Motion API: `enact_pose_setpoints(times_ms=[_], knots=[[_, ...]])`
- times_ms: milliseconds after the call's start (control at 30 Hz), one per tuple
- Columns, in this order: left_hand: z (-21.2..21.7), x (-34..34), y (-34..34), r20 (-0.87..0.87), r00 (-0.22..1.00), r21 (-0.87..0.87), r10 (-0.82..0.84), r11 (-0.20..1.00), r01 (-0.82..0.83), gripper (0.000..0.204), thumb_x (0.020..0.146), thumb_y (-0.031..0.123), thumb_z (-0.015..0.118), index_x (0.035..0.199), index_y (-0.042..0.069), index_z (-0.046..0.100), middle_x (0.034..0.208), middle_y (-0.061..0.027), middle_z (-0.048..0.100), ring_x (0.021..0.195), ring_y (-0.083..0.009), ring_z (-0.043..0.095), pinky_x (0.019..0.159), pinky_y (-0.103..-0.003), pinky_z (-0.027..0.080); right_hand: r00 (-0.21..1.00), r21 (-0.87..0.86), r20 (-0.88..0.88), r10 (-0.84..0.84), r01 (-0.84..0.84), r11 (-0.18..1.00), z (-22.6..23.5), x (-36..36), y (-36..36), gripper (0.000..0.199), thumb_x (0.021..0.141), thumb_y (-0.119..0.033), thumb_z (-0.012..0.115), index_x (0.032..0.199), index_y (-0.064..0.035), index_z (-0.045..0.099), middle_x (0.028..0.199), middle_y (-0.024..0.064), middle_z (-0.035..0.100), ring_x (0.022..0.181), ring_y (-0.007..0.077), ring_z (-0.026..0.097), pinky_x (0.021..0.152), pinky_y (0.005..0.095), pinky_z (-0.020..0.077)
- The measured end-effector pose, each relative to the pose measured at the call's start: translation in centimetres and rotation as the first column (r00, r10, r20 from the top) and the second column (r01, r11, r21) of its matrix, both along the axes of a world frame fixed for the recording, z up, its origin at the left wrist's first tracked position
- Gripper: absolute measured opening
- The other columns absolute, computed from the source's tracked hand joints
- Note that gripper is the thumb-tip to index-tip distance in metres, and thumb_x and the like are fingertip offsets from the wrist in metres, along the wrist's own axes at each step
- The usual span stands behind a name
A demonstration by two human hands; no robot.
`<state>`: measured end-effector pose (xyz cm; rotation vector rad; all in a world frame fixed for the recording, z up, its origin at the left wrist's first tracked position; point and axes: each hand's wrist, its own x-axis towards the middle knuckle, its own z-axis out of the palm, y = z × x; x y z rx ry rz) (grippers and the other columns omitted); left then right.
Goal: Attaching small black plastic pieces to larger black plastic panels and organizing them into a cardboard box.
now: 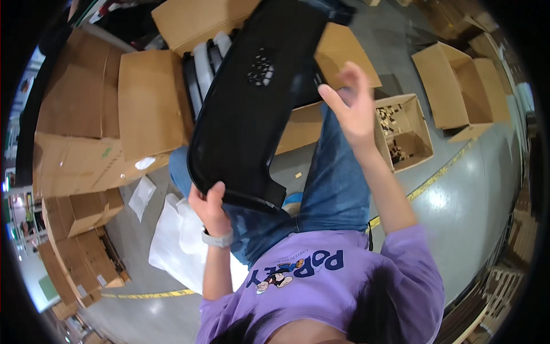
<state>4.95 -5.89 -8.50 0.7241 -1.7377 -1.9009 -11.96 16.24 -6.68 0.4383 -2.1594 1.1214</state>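
left hand [211,202]: fingers clamped on the lower rim of the black plastic panel [252,103]
right hand [350,103]: fingers spread, off it
panel: held up over the lap and cardboard boxes [152,100]
feel: looks stiff, light, bulky; grab both edges

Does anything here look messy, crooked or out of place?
Loose white plastic bags lie crumpled on the floor beside the person's legs, and a small scrap sits nearby. The black plastic panel is tilted, held at its lower edge by the left hand.
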Motion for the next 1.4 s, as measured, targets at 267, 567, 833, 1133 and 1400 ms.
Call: enact_pose_setpoints(times_ms=[267, 567, 833, 1133, 1400], knots=[[-0.2, 1.7, 4.6, -0.110, 0.994, -0.351, -0.011, 0.936, -0.028, 0.036, 0.071, 0.008, 0.069, 0.102, -0.003, 0.054, 0.080, -0.0016, 0.057, 0.067, -0.0071, 0.050, 0.059, -0.018, 0.039, 0.645, -0.590, 0.628, 0.437, 0.028, 0.807, -6.9, -0.1, -3.4, 0.061, 0.083, -0.007, 0.060, 0.137, -0.0016, 0.032, 0.091, 0.0042, 0.049, 0.074, 0.0111, 0.049, 0.063, 0.0243, 0.0437], [-1.7, 2.8, -1.9, 0.016, 0.975, 0.297, -0.220, 0.933, 0.206, 0.060, 0.094, 0.054, 0.034, 0.096, 0.002, 0.064, 0.048, 0.0064, 0.029, 0.042, -0.0074, 0.021, 0.042, -0.023, 0.016, 0.777, -0.226, 0.263, 0.572, -0.527, 0.820, 1.6, -1.9, 0.1, 0.031, 0.079, 0.001, 0.056, 0.107, -0.0070, 0.047, 0.093, 0.0171, 0.060, 0.087, 0.0305, 0.064, 0.073, 0.0342, 0.0486], [2.1, 5.5, -10.5, 0.048, 0.926, -0.007, 0.374, 0.927, -0.374, 0.065, 0.093, 0.048, 0.038, 0.137, 0.001, 0.035, 0.146, -0.0163, 0.030, 0.132, -0.0288, 0.033, 0.105, -0.042, 0.038, 0.380, -0.053, 0.234, 0.895, -0.914, 0.402, 4.8, 2.3, -1.4, 0.036, 0.070, 0.007, 0.053, 0.102, -0.0052, 0.041, 0.078, 0.0161, 0.059, 0.074, 0.0372, 0.060, 0.062, 0.0443, 0.0451], [2.4, 12.2, -22.2, -0.092, 0.951, 0.420, 0.294, 0.878, -0.231, 0.038, 0.094, 0.037, 0.046, 0.096, 0.003, 0.062, 0.044, 0.0050, 0.019, 0.037, -0.0062, 0.017, 0.036, -0.023, 0.014, 0.294, 0.209, 0.508, 0.810, -0.954, 0.216, -1.9, 1.2, 0.1, 0.025, 0.072, 0.004, 0.056, 0.095, -0.0045, 0.053, 0.085, 0.0153, 0.061, 0.081, 0.0348, 0.060, 0.068, 0.0413, 0.0480], [2.7, 1.6, -14.7, -0.006, 0.999, 0.086, 0.040, 0.995, -0.039, 0.021, 0.094, 0.020, 0.048, 0.088, 0.002, 0.059, 0.051, 0.0069, 0.026, 0.041, -0.0036, 0.023, 0.039, -0.020, 0.017, 0.073, -0.271, -0.317, 0.946, -0.963, -0.017, 9.6, 6.7, 0.9, 0.014, 0.085, -0.012, 0.057, 0.094, -0.0062, 0.065, 0.089, 0.0060, 0.064, 0.077, 0.0225, 0.061, 0.064, 0.0341, 0.0498]])
